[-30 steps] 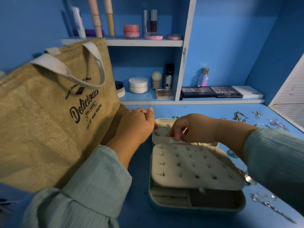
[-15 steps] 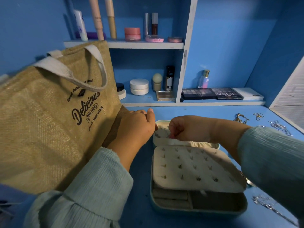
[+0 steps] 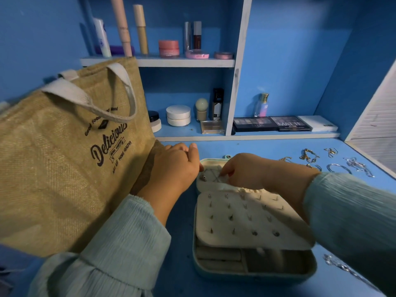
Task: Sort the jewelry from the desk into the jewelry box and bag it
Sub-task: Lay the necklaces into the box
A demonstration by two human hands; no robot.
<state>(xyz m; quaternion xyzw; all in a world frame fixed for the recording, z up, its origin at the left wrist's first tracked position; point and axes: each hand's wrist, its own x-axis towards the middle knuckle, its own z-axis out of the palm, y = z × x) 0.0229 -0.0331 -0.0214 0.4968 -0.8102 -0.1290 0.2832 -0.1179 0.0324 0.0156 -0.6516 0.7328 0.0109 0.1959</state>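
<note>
At the far left the jute bag (image 3: 64,163) stands on the blue bench (image 3: 180,213), its mouth up and its handles hanging loose; nothing of the task has gone into it yet, so bagging is the last step and still to come. Just right of it the left hand (image 3: 174,168) rests at the edge of the jewelry box lid (image 3: 211,183), fingers curled over toward the lid's rim; whether its grip truly closes on the rim or only steadies it cannot be told from here.

The jewelry box (image 3: 252,269) lies open in the middle, a cream stud panel (image 3: 246,219) tilted over its lower compartments, with small studs seated in its holes. Above that panel the right hand (image 3: 242,170) reaches into the lid pocket, its grip pinched on a thin silver chain (image 3: 214,177) that lies across the cream lining.

The step in hand looks like seating that chain in the lid, probably on or by the small hook (image 3: 203,179) at the left. The next move calls for a fine, slow placement: lay the chain flat so it does not tangle, let go, then reach right.

To the right, well apart from the box, loose pieces wait on the bench: gold and silver bracelets (image 3: 308,155), a bangle (image 3: 338,168), and another silver chain (image 3: 342,267) near the front edge. Sorting seems partway done.
</note>
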